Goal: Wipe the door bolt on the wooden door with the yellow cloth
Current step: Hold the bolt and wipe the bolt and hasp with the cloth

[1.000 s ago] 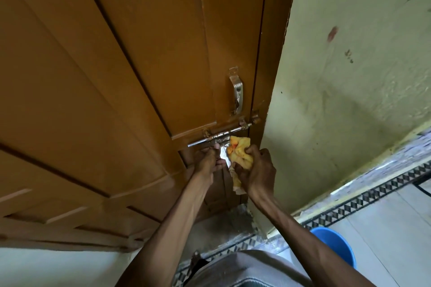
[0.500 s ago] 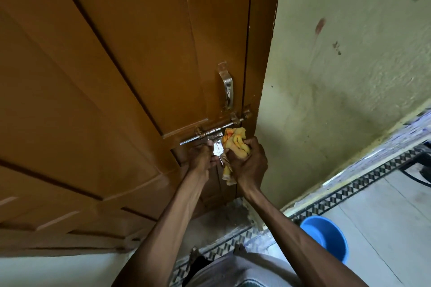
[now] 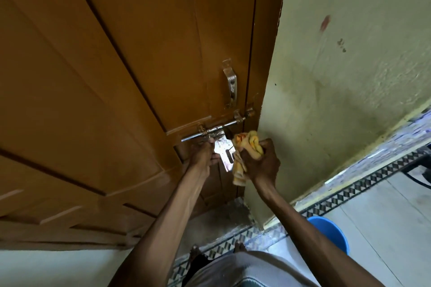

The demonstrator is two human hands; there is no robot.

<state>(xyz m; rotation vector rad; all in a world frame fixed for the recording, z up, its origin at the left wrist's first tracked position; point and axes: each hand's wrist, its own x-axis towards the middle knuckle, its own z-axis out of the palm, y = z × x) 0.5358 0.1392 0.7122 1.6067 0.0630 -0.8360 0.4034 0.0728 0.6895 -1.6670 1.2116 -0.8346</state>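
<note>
A steel door bolt (image 3: 217,128) runs across the brown wooden door (image 3: 121,58), its rod reaching the frame on the right. A flat metal hasp plate (image 3: 225,152) hangs down from it. My left hand (image 3: 205,152) grips the hasp plate's left edge just under the rod. My right hand (image 3: 261,161) is closed on the bunched yellow cloth (image 3: 248,144), pressed against the right side of the hasp plate. A tail of cloth hangs below my fist.
A steel pull handle (image 3: 231,85) sits above the bolt. A pale green wall (image 3: 345,77) stands right of the door frame. A blue bucket (image 3: 331,232) rests on the tiled floor at lower right. My feet show at the threshold below.
My right hand with the cloth has shifted slightly right and up along the hasp plate, uncovering more of the metal. My left hand keeps its hold. The view has drifted a little.
</note>
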